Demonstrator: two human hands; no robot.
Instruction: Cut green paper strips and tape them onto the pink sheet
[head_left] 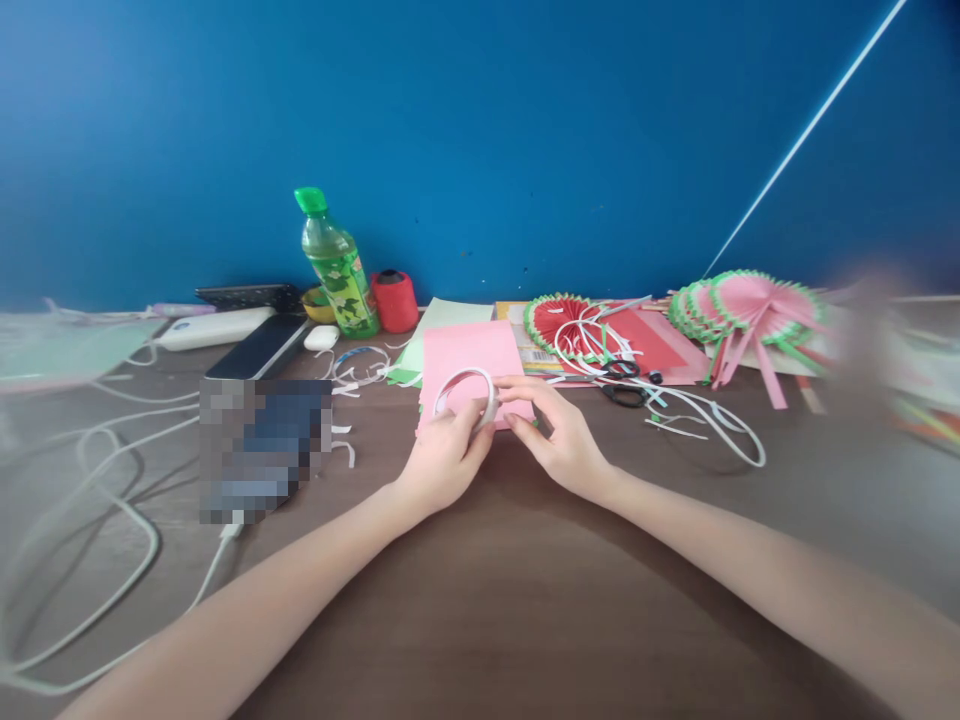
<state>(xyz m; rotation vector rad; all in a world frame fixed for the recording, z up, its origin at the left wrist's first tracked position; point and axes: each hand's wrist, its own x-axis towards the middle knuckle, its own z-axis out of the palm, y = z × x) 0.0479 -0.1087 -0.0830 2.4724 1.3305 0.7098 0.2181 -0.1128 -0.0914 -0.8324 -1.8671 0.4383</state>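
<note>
My left hand [444, 455] is closed around the lower edge of a roll of white tape [491, 385], which stands upright like a ring. To its right, my right hand [564, 440] has its fingertips at or very close to the roll's edge, with thumb and fingers apart; whether they touch the tape I cannot tell. Behind both hands lies a stack of pink paper sheets [472, 345] over pale green paper [457, 313]. Black-handled scissors [624, 396] rest right of the paper.
Pleated paper fans [769, 300] and a red-green one [562, 318] lie at the right, beside a loop of white cord [739, 445]. A green bottle [341, 270], red thread spool [394, 302], dark phone [259, 348] and white charging cable [154, 535] occupy the left.
</note>
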